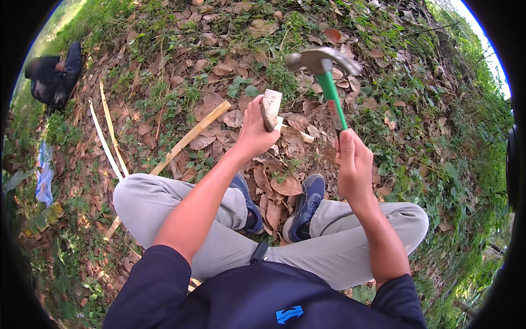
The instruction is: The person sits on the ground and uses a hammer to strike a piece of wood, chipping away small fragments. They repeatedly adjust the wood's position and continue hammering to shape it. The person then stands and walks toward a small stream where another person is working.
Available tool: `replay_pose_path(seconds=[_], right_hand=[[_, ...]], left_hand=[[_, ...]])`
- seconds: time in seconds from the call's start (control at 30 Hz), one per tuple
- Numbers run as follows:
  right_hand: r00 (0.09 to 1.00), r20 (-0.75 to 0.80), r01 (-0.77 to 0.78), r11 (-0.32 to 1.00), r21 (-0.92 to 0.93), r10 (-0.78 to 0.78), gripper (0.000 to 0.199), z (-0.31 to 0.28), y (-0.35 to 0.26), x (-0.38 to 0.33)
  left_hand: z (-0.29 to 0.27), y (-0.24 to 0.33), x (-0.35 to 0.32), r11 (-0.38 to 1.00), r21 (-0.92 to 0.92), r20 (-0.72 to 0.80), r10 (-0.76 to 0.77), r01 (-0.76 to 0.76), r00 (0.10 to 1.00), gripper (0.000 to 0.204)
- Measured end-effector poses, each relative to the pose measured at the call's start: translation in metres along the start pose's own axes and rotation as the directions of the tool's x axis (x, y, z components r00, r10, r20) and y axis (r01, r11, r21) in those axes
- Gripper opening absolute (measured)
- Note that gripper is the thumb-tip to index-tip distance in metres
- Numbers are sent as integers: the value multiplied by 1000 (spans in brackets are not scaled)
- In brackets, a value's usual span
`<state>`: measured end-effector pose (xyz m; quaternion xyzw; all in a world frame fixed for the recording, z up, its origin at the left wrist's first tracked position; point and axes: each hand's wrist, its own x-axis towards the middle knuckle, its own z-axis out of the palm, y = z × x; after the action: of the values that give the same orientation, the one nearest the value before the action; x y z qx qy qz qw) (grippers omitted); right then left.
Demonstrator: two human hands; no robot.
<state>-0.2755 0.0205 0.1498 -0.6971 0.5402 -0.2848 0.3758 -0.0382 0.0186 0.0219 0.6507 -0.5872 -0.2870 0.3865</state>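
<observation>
Just above the middle of the frame, the left hand (256, 130) has its fingers clamped on a pale piece of wood (272, 107). Right of centre, the right hand (355, 164) has its fingers wrapped around the handle of a green hammer (331, 93), whose metal head is toward the upper right, apart from the wood. A long stick (192, 135) lies left of centre among dry leaves (286, 185).

The ground (323, 159) before you bore brown leaves (286, 186) and low green plants (438, 164). Two thin strips (113, 130) and a broader strip (192, 135) (slanting) lay leftward, a short stick (299, 134) ahead.
</observation>
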Motion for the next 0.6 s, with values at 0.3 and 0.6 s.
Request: replay_pose_path(seconds=[0.3,0.6], right_hand=[[996,25,-81,970,-229,89,50,-8,-23,14],[991,97,-62,959,-276,93,47,6,-17,4]], left_hand=[[2,0,-6,999,42,49,10,-12,999,89],[-3,0,-1,1000,12,-12,-22,22,1000,89]])
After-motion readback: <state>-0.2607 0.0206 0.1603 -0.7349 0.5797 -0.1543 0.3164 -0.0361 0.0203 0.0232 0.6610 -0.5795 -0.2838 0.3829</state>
